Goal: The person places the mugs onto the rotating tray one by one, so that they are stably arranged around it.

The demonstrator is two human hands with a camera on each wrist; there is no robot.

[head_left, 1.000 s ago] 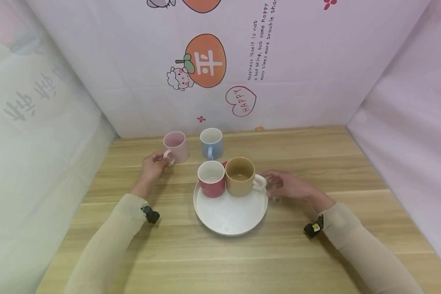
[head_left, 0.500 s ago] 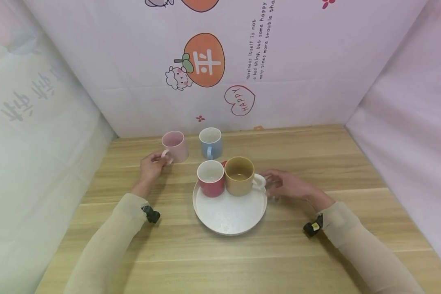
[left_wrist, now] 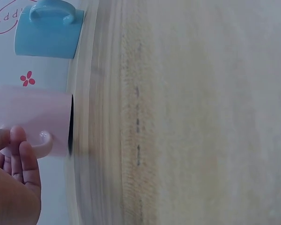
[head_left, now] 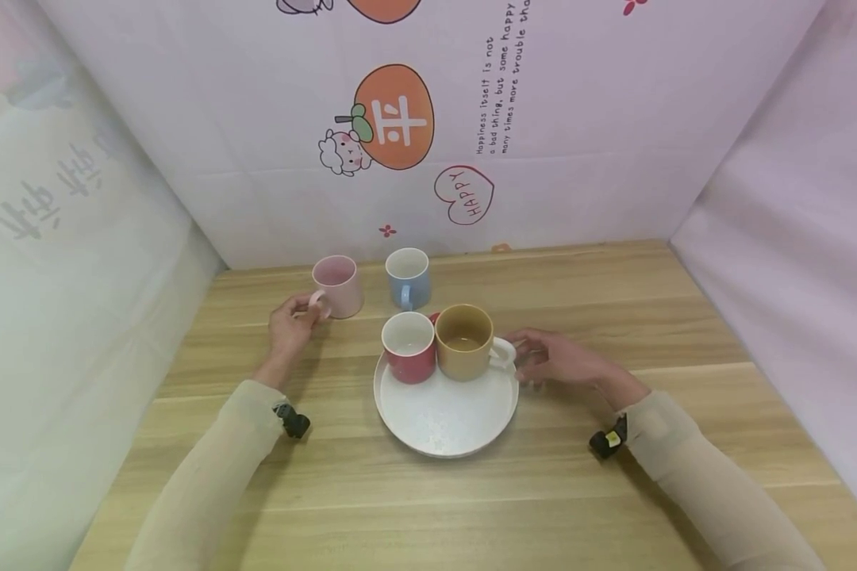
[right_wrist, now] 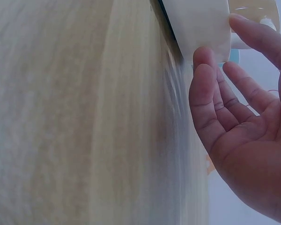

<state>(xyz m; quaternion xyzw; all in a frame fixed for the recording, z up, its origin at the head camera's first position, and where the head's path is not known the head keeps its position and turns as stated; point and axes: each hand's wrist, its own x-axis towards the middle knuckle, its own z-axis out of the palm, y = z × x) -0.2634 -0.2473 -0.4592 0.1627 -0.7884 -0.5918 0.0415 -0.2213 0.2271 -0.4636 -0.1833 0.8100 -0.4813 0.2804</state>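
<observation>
At the back left, my left hand (head_left: 290, 327) pinches the handle of a pale pink mug (head_left: 343, 297); the left wrist view shows fingers and thumb at that handle (left_wrist: 46, 144). The mug is upright, close over the table. My right hand (head_left: 560, 361) is at the right edge of a round white tray (head_left: 446, 424), fingers loosely bent and spread, fingertips right at its rim. On the tray's far part are a red mug (head_left: 412, 365) with a white inside and a larger tan mug (head_left: 463, 361), whose white handle (head_left: 503, 353) points toward my right hand.
A light blue mug (head_left: 409, 289) stands behind the tray, right of the pink one, handle facing me. The wooden table (head_left: 428, 515) ends at a printed white cloth wall (head_left: 564, 190), with more cloth at both sides.
The head view drifts very slightly. The pink mug sits a touch lower and nearer, still pinched by my left hand. My right hand keeps its place at the tray.
</observation>
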